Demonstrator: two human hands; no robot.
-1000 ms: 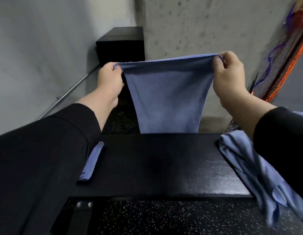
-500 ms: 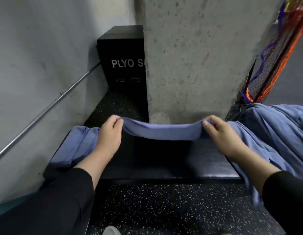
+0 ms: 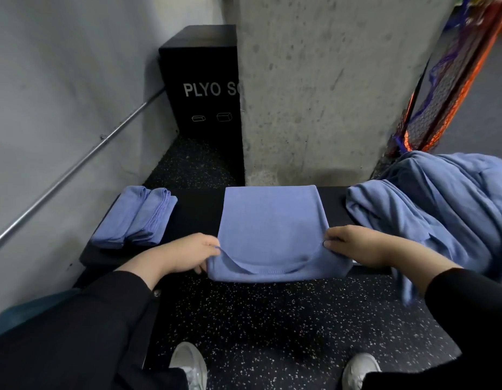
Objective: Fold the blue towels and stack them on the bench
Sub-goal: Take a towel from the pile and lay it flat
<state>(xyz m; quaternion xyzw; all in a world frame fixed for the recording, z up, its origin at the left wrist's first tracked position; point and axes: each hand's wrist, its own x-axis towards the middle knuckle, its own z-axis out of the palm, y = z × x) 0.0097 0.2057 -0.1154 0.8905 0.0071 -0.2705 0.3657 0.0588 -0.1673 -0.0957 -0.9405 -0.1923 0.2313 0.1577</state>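
A blue towel point(image 3: 272, 229) lies folded over itself across the middle of the black bench point(image 3: 196, 212), its near edge hanging just past the bench's front. My left hand point(image 3: 185, 254) pinches its near left corner and my right hand point(image 3: 362, 246) pinches its near right corner. A stack of folded blue towels point(image 3: 134, 218) rests on the bench's left end. A loose heap of unfolded blue towels point(image 3: 441, 201) covers the right end.
A concrete pillar point(image 3: 328, 88) rises right behind the bench, with a black plyo box point(image 3: 202, 80) to its left. A metal rail point(image 3: 75, 164) runs along the left wall. An orange and blue net point(image 3: 446, 80) hangs at right. My shoes stand on speckled floor point(image 3: 272, 319).
The towel was held up stretched in the air, then lowered; now it lies folded on the bench with its top edge brought toward me. My hands moved down and nearer.
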